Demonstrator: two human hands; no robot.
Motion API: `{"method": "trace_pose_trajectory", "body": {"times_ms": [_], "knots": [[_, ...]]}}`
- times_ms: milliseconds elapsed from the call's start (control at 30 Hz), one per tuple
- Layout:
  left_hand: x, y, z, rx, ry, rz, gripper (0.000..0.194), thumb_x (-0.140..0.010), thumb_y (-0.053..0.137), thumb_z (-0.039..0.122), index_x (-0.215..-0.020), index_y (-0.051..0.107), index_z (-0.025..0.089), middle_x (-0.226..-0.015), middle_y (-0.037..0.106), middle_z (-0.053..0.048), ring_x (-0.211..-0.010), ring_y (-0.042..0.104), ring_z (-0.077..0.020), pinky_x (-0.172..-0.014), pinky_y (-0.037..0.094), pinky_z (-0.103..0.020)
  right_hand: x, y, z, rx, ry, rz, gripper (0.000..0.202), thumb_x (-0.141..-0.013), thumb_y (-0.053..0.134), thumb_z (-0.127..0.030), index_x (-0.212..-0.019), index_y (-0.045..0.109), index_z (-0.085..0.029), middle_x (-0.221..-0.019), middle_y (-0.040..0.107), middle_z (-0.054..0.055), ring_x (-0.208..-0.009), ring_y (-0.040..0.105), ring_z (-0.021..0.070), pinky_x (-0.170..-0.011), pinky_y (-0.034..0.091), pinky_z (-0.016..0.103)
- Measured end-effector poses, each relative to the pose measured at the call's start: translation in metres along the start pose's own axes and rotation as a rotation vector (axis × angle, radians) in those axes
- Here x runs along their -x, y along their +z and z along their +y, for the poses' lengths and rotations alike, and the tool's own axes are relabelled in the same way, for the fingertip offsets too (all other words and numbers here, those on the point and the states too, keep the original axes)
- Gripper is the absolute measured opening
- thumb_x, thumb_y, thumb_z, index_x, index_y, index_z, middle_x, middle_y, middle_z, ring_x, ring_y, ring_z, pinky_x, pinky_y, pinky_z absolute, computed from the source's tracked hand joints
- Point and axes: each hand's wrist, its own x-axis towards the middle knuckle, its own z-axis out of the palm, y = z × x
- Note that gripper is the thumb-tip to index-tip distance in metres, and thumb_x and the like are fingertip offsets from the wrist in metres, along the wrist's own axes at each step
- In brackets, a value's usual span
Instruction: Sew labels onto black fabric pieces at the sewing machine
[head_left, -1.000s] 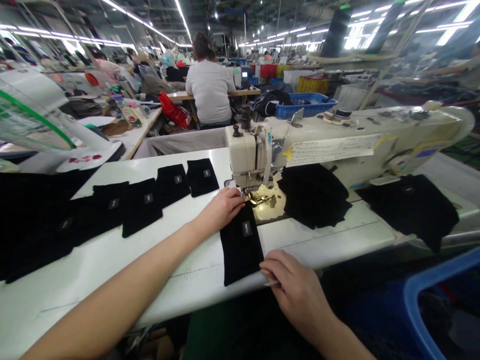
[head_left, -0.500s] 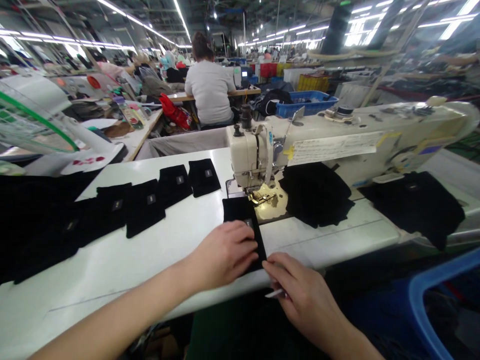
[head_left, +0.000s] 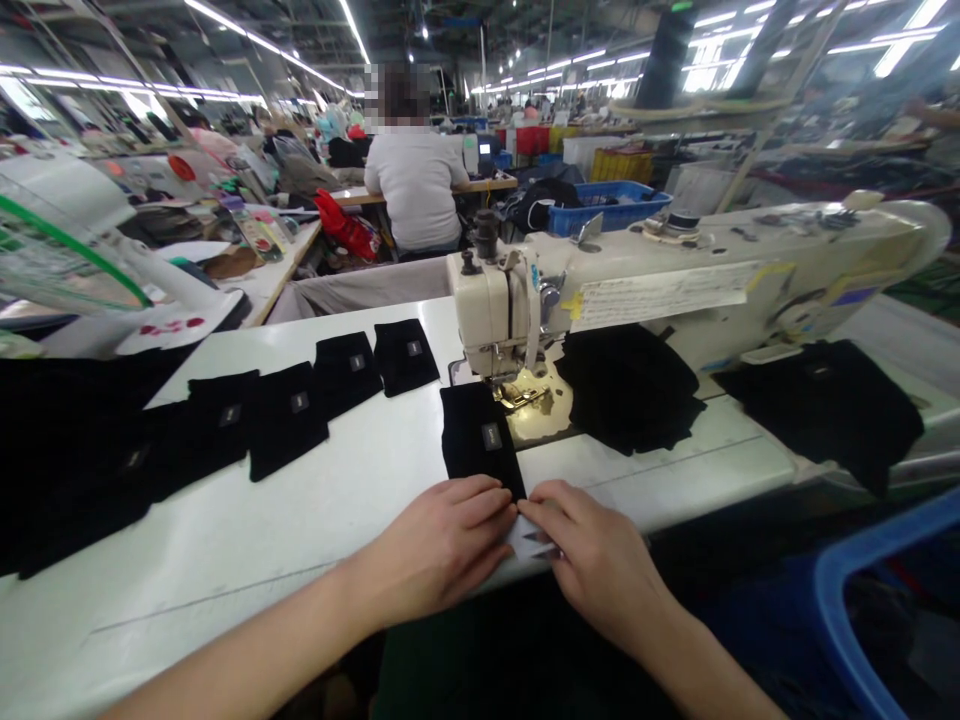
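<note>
Along the front edge of the table, both bare hands meet at the near end of a black cloth piece. Piece lies flat, far end next to the sewing machine's presser foot, small label facing up. Left hand: narrow, fingers bent and close together over the cloth's near edge; whether they pinch or only press, cannot tell. Right hand: narrow, fingertips at the near right corner of the cloth, a pointed metal tool held within the fingers, tips toward the left hand. Fingertips of the two hands almost touching.

Left part of the table: staggered row of black labelled pieces, from close to the far edge down toward the left edge, several overlapping. Right of the presser foot: shiny metal plate, then a black cloth pile under the machine arm. Farther right, another black cloth, one corner drooping over the front edge. Handwritten paper fixed to the machine arm.

Lower right, beyond the table's front edge: blue bin. Left, past the dark cloth: fan with green rim. Beyond the far edge, a person in a white top, back turned, seated at another workstation.
</note>
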Motion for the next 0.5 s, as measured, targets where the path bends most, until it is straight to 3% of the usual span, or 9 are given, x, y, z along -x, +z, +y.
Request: {"method": "trace_pose_trajectory", "body": {"times_ms": [500], "knots": [[-0.017,-0.007,-0.052,-0.008,-0.011,-0.010,0.025,-0.099,0.050,0.024,-0.115,0.067,0.014,-0.113,0.067,-0.013,-0.109,0.062,-0.0247,-0.093,0.057,-0.039,-0.055,0.000,0.017,0.114,0.051,-0.017,0.039,-0.087,0.052,-0.004,-0.117,0.069,-0.021,-0.111,0.065,0.005,-0.096,0.063,0.0185,-0.070,0.047,0.028]]}}
